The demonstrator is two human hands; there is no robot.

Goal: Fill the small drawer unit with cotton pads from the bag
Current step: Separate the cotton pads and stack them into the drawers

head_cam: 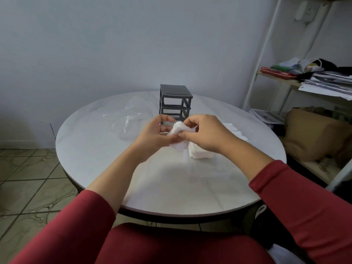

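Note:
A small dark grey drawer unit [175, 101] stands upright at the far middle of the round white table [95, 149]; its frame looks hollow, with no drawers visible. My left hand [156, 134] and my right hand [205, 134] meet just in front of it, both pinching a bunch of white cotton pads [179, 130]. A stack of cotton pads [199, 152] lies on the table under my right hand, and more pads [234, 130] are spread to its right. A clear plastic bag [127, 119] lies crumpled left of the unit.
A white metal shelf [266, 54] stands to the right, loaded with papers and clothes [327, 77]. A brown bag [312, 134] sits on its lower level, close to the table's right edge. Tiled floor [28, 178] lies to the left.

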